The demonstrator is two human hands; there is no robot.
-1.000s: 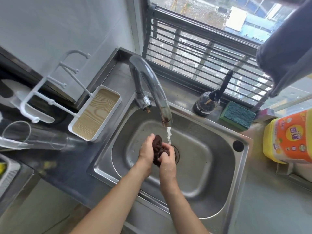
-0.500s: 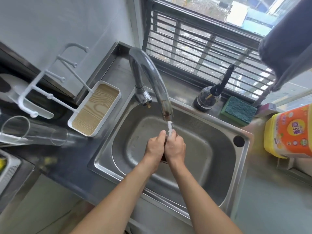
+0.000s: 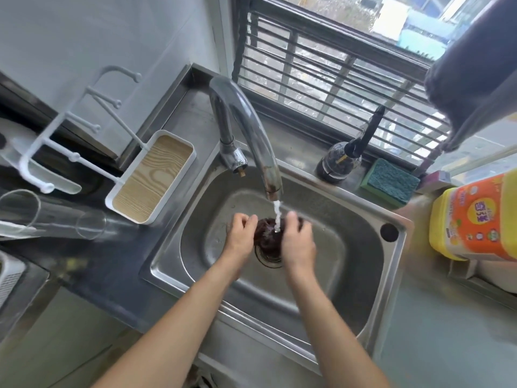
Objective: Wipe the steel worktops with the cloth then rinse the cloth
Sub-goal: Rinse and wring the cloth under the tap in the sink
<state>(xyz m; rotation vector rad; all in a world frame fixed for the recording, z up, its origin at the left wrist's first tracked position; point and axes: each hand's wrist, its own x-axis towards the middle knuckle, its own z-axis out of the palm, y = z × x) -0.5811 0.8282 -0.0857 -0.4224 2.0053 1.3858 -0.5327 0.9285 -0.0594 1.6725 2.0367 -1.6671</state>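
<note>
At the far left a clear drinking glass [image 3: 53, 218] lies on its side, nothing visible inside it, and just right of it a white tray [image 3: 152, 175] with a wood-grain floor stands on the dark tabletop [image 3: 112, 264], a white hook rack [image 3: 84, 127] rising from its edge. The stainless steel sink [image 3: 330, 275] comes next; its basin holds the dark brown cloth [image 3: 268, 236], bunched directly above the drain [image 3: 270, 256]. A curved chrome faucet [image 3: 246, 135] pours a thin stream of water [image 3: 277, 215] onto the cloth. The left hand [image 3: 240, 236] grips the cloth's left side with fingers curled around it, and the right hand [image 3: 299, 242] holds the right side the same way, thumb up beside the stream. Behind the sink, on the steel ledge, stand a dark round bottle with a black spout [image 3: 340, 161] and, just beside it, a green scouring sponge [image 3: 390, 182]. Farther right sits a large yellow detergent jug [image 3: 475, 219] with an orange label. A barred window [image 3: 335, 77] runs along the back, and a dark cloth item [image 3: 475, 71] hangs at the upper right.
</note>
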